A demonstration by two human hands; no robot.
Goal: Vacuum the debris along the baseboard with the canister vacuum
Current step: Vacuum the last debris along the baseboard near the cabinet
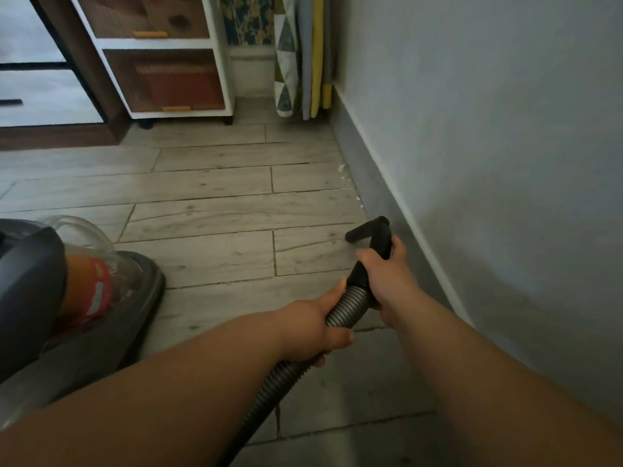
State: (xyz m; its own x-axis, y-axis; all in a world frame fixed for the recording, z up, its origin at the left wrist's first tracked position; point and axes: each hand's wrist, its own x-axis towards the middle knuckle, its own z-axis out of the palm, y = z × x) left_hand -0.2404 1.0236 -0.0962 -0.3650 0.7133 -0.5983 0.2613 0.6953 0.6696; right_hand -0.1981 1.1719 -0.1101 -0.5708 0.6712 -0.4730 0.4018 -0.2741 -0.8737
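The left hand point(313, 328) curls round the grey bumpy hose point(347, 301). The right hand point(382, 269) grips the black nozzle point(365, 230) just ahead — its tip sits near the baseboard point(367, 183). White debris point(344, 178) lies farther along. The canister vacuum point(40, 281) sits left — its red label is too blurry to read.

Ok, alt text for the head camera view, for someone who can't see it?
The right hand grips a vacuum's black nozzle by the grey baseboard, the left hand its ribbed hose. White debris lies ahead along the baseboard; the canister vacuum sits at left.
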